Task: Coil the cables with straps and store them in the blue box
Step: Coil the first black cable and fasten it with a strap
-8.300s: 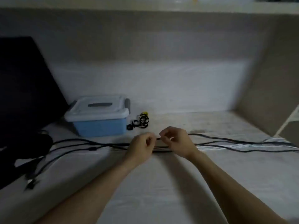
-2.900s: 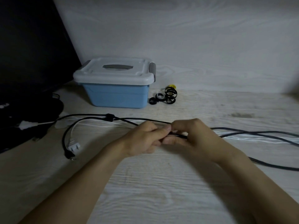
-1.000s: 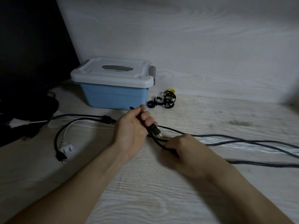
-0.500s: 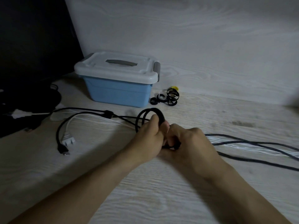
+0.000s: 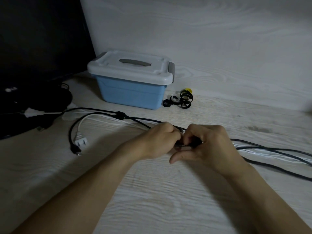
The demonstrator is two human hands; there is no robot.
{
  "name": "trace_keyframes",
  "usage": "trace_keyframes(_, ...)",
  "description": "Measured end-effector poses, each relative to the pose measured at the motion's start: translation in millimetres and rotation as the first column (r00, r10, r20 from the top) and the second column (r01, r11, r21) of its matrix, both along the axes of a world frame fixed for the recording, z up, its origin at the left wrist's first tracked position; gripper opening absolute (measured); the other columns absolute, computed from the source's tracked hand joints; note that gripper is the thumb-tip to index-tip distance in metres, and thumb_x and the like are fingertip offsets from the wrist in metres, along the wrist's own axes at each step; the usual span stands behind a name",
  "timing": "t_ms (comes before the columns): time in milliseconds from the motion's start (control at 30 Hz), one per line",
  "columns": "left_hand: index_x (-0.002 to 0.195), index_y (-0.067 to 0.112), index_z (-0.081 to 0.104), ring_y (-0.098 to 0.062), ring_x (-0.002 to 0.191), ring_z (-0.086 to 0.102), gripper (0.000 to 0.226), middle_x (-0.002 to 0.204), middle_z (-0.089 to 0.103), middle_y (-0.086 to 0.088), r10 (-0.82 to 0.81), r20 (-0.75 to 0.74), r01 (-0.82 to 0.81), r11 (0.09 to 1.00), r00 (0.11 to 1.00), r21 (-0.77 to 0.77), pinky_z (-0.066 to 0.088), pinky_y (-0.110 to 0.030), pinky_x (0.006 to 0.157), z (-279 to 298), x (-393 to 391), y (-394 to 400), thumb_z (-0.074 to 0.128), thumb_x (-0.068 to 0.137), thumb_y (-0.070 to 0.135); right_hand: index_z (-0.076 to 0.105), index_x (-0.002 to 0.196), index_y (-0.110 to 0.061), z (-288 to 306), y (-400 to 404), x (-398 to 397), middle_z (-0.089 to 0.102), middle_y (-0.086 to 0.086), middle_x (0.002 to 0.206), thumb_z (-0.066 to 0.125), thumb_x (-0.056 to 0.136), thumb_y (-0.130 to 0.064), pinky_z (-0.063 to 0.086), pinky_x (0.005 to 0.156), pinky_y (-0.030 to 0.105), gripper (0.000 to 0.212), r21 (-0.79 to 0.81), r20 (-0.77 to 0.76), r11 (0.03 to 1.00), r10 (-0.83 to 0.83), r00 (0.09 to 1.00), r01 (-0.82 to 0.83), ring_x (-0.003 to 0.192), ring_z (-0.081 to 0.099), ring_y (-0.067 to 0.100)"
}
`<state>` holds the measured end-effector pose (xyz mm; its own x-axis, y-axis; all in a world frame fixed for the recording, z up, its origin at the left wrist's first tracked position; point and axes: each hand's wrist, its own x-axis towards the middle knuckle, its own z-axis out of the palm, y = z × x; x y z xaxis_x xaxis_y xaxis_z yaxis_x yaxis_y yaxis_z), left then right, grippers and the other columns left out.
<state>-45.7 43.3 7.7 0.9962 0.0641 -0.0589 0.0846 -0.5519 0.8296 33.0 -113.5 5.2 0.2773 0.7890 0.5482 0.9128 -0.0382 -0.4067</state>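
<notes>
My left hand [image 5: 160, 141] and my right hand [image 5: 207, 144] meet at the middle of the desk, both gripping folded turns of a thin black cable [image 5: 185, 144] between curled fingers. The rest of that cable runs off to the right [image 5: 270, 168]. Other black cables [image 5: 121, 115] and a white cable [image 5: 101, 117] lie across the desk behind my hands. The blue box [image 5: 131, 92] with a closed white lid stands behind them. Several rolled black straps [image 5: 182, 100] lie just right of the box.
A dark monitor [image 5: 38, 39] and its base [image 5: 33, 102] fill the left side. A white plug [image 5: 81, 142] and a black plug [image 5: 76, 150] lie at front left. A wooden wall rises behind the box.
The upright loop of cable seen half a second ago has been folded down between my hands. My hands have stayed together at the desk's middle.
</notes>
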Motion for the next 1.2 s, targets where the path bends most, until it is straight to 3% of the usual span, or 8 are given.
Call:
trace_keyframes(133, 0.066, 0.013, 0.050, -0.009, 0.035, 0.021, 0.051, 0.042, 0.031, 0.008, -0.118, -0.110, 0.071, 0.930, 0.987, -0.362, 0.018, -0.023, 0.039, 6.1, -4.7, 16.7, 0.043, 0.098, 0.052, 0.064, 0.064, -0.019, 9.0, -18.0, 15.8, 0.058, -0.011, 0.051, 0.083, 0.058, -0.053, 0.032, 0.046, 0.009, 0.039, -0.076, -0.136, 0.979, -0.196, 0.971, 0.187, 0.045, 0.049, 0.004)
trace_keyframes(300, 0.065, 0.021, 0.045, -0.008, 0.037, 0.013, 0.043, 0.043, 0.025, 0.010, -0.476, -0.153, 0.161, 0.555, 0.866, -0.816, 0.017, -0.022, 0.034, -2.7, -4.6, 36.4, 0.057, 0.086, 0.057, 0.060, 0.057, -0.021, 17.0, -35.7, 28.3, 0.064, 0.002, 0.054, 0.087, 0.056, -0.054, 0.042, 0.043, 0.028, 0.043, 0.040, -0.313, 0.971, -0.213, 0.925, 0.237, 0.042, 0.053, 0.015)
trace_keyframes(467, 0.061, 0.023, 0.043, -0.008, 0.035, 0.018, 0.037, 0.044, 0.022, 0.008, -0.635, -0.060, 0.191, 0.320, 0.770, -0.928, 0.020, -0.021, 0.034, -12.6, 0.1, 24.1, 0.056, 0.088, 0.044, 0.054, 0.064, -0.011, 4.5, -26.6, 20.6, 0.051, 0.005, 0.051, 0.082, 0.072, -0.038, 0.032, 0.043, 0.022, 0.040, 0.149, -0.393, 0.969, -0.124, 0.911, 0.196, 0.045, 0.041, 0.007)
trace_keyframes(667, 0.072, 0.016, 0.048, -0.012, 0.039, 0.024, 0.030, 0.049, 0.027, 0.004, -0.587, 0.112, 0.175, 0.051, 0.802, -0.983, 0.029, -0.026, 0.040, -14.8, 3.6, 26.5, 0.041, 0.095, 0.033, 0.059, 0.078, -0.013, -13.8, -2.7, 9.0, 0.052, -0.013, 0.063, 0.055, 0.091, -0.017, 0.035, 0.057, 0.016, 0.014, 0.207, -0.682, 0.968, 0.037, 0.731, 0.144, 0.058, 0.043, 0.003)
trace_keyframes(833, 0.080, 0.013, 0.051, -0.013, 0.043, 0.028, 0.031, 0.053, 0.031, 0.003, -0.487, 0.147, 0.156, -0.023, 0.861, -0.988, 0.034, -0.027, 0.045, -15.1, 2.1, 22.8, 0.037, 0.101, 0.031, 0.062, 0.100, -0.009, -14.0, 9.9, 3.0, 0.066, 0.005, 0.084, 0.047, 0.103, -0.022, 0.051, 0.073, 0.026, 0.021, 0.099, -0.822, 0.978, -0.022, 0.568, 0.182, 0.079, 0.062, 0.013)
trace_keyframes(1033, 0.096, 0.005, 0.056, -0.013, 0.055, 0.041, 0.034, 0.061, 0.041, 0.003, -0.424, 0.093, 0.117, 0.031, 0.901, -0.993, 0.045, -0.032, 0.068, -22.9, 7.3, 19.1, 0.028, 0.103, 0.023, 0.059, 0.090, 0.000, -1.9, 4.2, 3.0, 0.028, 0.003, 0.056, 0.050, 0.099, -0.023, 0.038, 0.041, 0.026, 0.027, 0.136, -0.947, 0.975, 0.075, 0.312, 0.178, 0.041, 0.027, 0.015)
trace_keyframes(1133, 0.070, 0.014, 0.053, -0.012, 0.047, 0.017, 0.034, 0.054, 0.019, 0.007, -0.313, -0.065, -0.030, 0.114, 0.947, -0.993, 0.029, -0.025, 0.047, -18.4, 9.3, 9.0, 0.035, 0.096, 0.029, 0.058, 0.085, 0.002, -0.9, 4.1, 2.3, 0.028, 0.002, 0.055, 0.050, 0.101, -0.020, 0.037, 0.041, 0.027, 0.028, 0.111, -0.937, 0.971, 0.032, 0.348, 0.210, 0.041, 0.027, 0.015)
trace_keyframes(1200, 0.055, 0.021, 0.040, -0.012, 0.042, 0.007, 0.036, 0.045, 0.013, 0.009, -0.151, -0.179, -0.143, 0.222, 0.972, -0.965, 0.012, -0.024, 0.040, -15.0, 9.4, 4.1, 0.042, 0.088, 0.037, 0.056, 0.083, 0.007, -4.5, 4.0, 2.0, 0.038, 0.007, 0.056, 0.049, 0.103, -0.022, 0.045, 0.047, 0.031, 0.035, 0.086, -0.859, 0.978, -0.022, 0.511, 0.188, 0.044, 0.039, 0.016)
